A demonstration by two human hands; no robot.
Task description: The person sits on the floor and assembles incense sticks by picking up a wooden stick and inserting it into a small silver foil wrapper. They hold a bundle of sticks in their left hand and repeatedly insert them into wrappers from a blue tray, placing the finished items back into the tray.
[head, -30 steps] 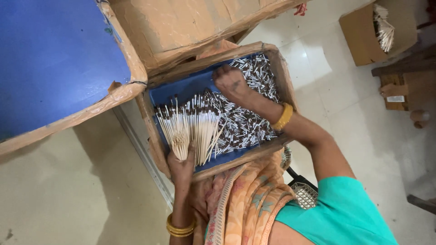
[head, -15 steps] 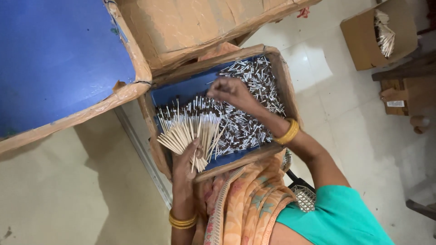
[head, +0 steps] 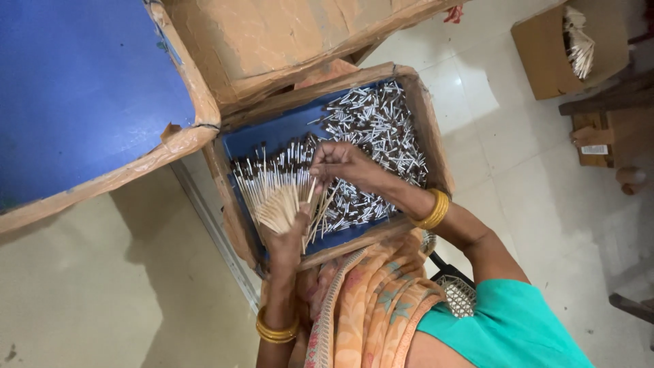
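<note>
My left hand (head: pixel 285 238) grips a fanned bundle of thin wooden brush sticks (head: pixel 269 191) with metal collars and dark tips, held over a cardboard tray (head: pixel 426 129) lined in blue. My right hand (head: pixel 340 163), a gold bangle on its wrist, hovers just right of the fan's top. Its fingertips are pinched on a single stick against the bundle. A loose heap of the same silver-collared pieces (head: pixel 378 126) fills the right half of the tray.
A large blue-lined cardboard tray (head: pixel 82 102) lies at the left, and another brown box (head: pixel 286 41) sits above the working tray. A small carton with sticks (head: pixel 565 48) and wooden furniture (head: pixel 610 133) stand on the pale tiled floor at the right.
My right hand has come from the loose heap leftward to the fan in my left hand. The fan has shifted slightly and spread wider.
</note>
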